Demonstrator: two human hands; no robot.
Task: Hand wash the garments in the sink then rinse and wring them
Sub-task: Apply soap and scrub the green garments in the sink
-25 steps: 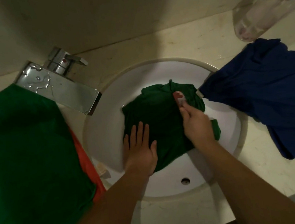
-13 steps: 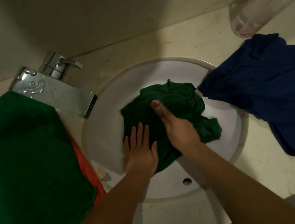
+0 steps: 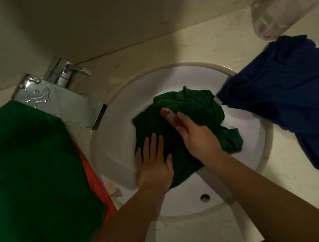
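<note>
Fingers [image 3: 154, 146] of left hand [image 3: 154, 169] lie straight, pressing green garment [image 3: 197, 106]; right hand [image 3: 200, 138] pinches reddish bar [image 3: 168, 115]

Left hand [image 3: 154, 165]: palm down, fingers straight and slightly spread, thumb out to the side, laid flat on the green garment [image 3: 193, 104]. Right hand [image 3: 199, 139]: back uppermost, fingers and thumb reaching forward and pinching a small red-and-white object [image 3: 168, 116], kind not discernible. Both forearms are bare. The left enters from below centre, the right from the lower right corner. Hands near each other, not touching.
</note>
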